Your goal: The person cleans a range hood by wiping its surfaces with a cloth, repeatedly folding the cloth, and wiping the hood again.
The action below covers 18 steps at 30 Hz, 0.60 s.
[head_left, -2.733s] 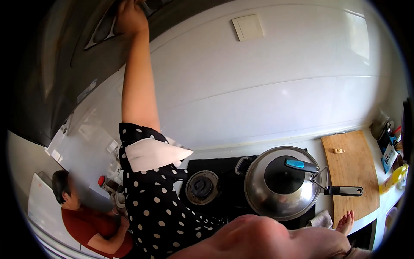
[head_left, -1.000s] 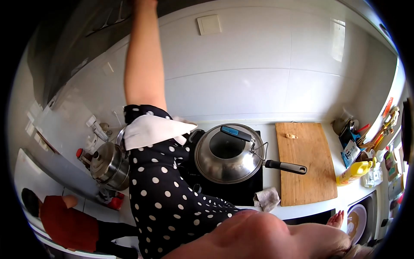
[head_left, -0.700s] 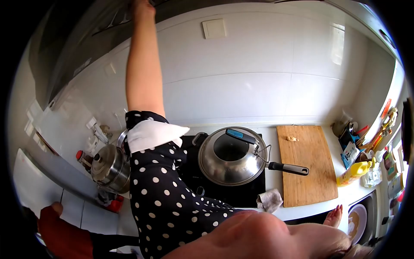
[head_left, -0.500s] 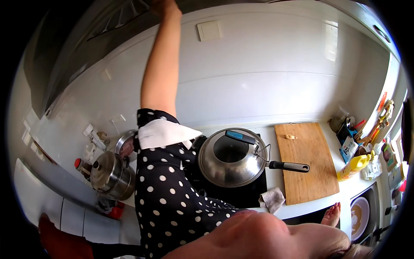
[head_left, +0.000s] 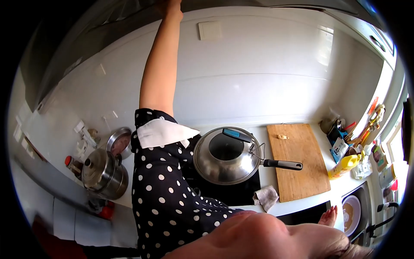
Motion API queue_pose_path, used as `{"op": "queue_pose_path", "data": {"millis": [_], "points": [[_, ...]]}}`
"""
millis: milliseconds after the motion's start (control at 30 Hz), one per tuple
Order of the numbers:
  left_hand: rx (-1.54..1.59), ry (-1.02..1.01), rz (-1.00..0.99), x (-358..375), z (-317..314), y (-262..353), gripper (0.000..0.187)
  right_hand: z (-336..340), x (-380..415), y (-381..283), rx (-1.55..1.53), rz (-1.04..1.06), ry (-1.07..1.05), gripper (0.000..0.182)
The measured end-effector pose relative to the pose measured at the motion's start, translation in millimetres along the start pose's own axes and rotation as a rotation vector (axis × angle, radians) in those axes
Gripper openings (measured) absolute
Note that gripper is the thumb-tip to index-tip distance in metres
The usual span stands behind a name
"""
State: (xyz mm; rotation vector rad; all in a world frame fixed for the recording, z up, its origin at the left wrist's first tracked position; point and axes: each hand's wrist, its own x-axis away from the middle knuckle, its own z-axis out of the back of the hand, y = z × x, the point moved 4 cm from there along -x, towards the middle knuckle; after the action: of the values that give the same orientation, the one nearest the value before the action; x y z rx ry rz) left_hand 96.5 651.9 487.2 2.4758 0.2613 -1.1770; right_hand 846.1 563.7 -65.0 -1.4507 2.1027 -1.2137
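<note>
My left arm stretches up to the dark range hood (head_left: 99, 26) at the top. My left hand (head_left: 172, 5) is at its lower edge, with the fingers lost in shadow and cut off by the frame. At the lower right, by the counter's front edge, my right hand (head_left: 329, 216) hangs with its fingers apart and nothing in it. Below my raised arm, a frying pan (head_left: 282, 164) sits on the black cooktop (head_left: 243, 194) under a domed steel lid (head_left: 207, 168) with a glass window and a black-and-blue handle.
Right of the pan lies a wooden cutting board (head_left: 299, 168) bearing a small pale piece (head_left: 282, 137). A grey cloth (head_left: 266, 197) rests at the counter edge. Left stand a steel pot (head_left: 103, 175) and a metal bowl (head_left: 113, 140). A yellow bottle (head_left: 344, 166) and a sink (head_left: 366, 196) are right.
The whole view has shifted slightly, so the counter things appear a little further left. My left arm stays raised at the hood, and my right hand stays low by the counter edge.
</note>
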Motion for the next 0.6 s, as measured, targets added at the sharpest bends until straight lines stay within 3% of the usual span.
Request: {"op": "queue_pose_path", "data": {"millis": [33,133,167,267,333,400,500,533,600], "points": [[-0.094,-0.085,0.136,7,10,-8,0.019,-19,6,-11,0.038,0.035,-0.027,0.027],[0.322,-0.372,0.326,29,46,14,0.013,-73,4,-37,0.070,0.170,-0.281,0.025],[0.216,-0.312,0.381,23,74,17,0.012,-96,7,-44,0.078,0.187,-0.330,0.025],[-0.065,-0.469,0.383,75,98,89,0.039,-186,43,-56,0.128,0.236,-0.544,0.023],[-0.155,-0.497,0.514,114,99,127,0.037,-239,73,-47,0.204,0.216,-0.776,0.021],[-0.167,-0.543,0.618,149,103,150,0.035,-297,123,-31,0.411,0.235,-1.109,0.021],[-0.031,-0.587,0.720,197,112,178,0.032,-379,231,-9,0.370,0.209,-1.511,0.026],[0.036,-0.577,0.751,215,114,188,0.032,-399,258,3,0.447,0.261,-1.596,0.033],[0.119,-0.548,0.774,241,130,207,0.030,-432,309,39,0.358,0.150,-1.695,0.039]]}}
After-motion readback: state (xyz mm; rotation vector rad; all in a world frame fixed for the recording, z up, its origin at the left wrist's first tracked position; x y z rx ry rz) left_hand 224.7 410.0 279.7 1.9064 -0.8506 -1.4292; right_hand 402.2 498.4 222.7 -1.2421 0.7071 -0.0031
